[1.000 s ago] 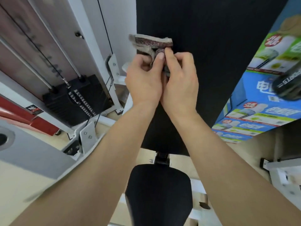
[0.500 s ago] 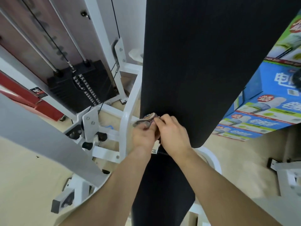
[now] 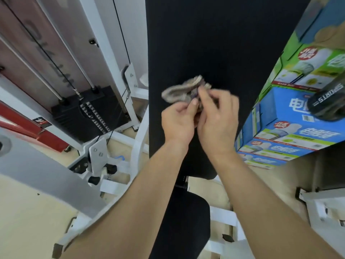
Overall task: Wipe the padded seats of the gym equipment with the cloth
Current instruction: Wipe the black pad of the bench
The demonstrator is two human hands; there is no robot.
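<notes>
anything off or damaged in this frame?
Nothing stands out. Both hands, left and right, bunch the cloth against the black back pad. The pad and seat show no tears or spills.

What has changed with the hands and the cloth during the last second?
Both hands, left hand and right hand, went down the long black pad with the cloth, then came back up to its middle. Both still grip the cloth; the pad stayed in place.

Two bare forearms, no sleeves in view. Left hand (image 3: pixel 178 122) and right hand (image 3: pixel 217 122): no rings, watch or gloves; short nails.
</notes>
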